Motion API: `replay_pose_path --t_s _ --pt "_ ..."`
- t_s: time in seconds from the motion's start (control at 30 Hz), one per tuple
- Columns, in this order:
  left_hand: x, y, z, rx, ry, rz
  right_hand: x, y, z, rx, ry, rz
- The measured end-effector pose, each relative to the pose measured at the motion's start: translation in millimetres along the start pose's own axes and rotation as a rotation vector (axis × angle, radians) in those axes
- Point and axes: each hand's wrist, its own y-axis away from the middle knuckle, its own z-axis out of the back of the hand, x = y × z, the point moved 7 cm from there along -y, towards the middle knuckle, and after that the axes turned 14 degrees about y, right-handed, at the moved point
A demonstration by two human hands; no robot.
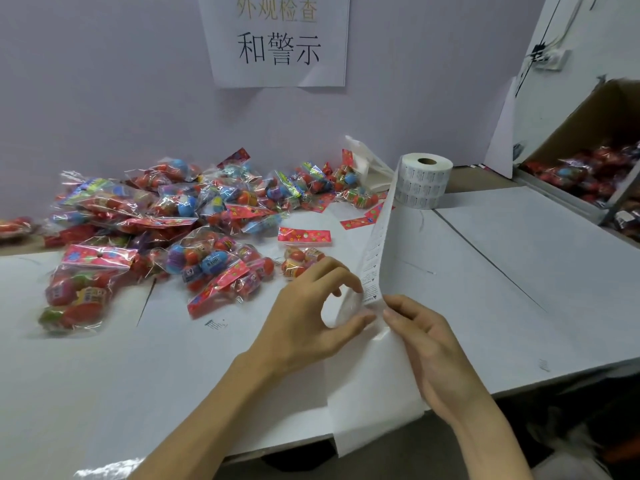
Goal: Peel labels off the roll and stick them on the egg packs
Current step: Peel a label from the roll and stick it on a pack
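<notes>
A white label roll (424, 183) stands upright at the back of the white table (519, 258). Its strip of labels (377, 244) runs forward off the roll to my hands, and the bare backing paper (367, 393) hangs down over the table's front edge. My left hand (311, 320) pinches a label at the strip's near end between thumb and forefinger. My right hand (429, 348) holds the strip just beside it, thumb tip against the paper. Many clear egg packs (194, 216) with colourful eggs and red header cards lie heaped to the left and behind.
An open cardboard box (595, 174) with more egg packs stands at the right. A paper sign (277, 39) hangs on the wall behind. Loose red header cards (304, 235) lie near the pile. A white bag (367, 168) sits behind the roll.
</notes>
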Motion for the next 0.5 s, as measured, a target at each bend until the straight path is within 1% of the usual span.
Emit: replay_pose_path --t_s 0.07,0.33,0.5 --pt "-2.2 -0.6 0.0 -0.015 -0.003 -0.008 -1.0 0.3 -0.4 -0.024 0.063 0.011" --pt "0.0 0.6 1.7 -0.02 -0.005 -0.002 3.3 2.3 -4.8 -0.065 0.169 0.038" --pt "2.8 1.0 1.4 -0.03 0.035 0.012 2.8 3.8 -3.4 -0.078 0.214 0.037"
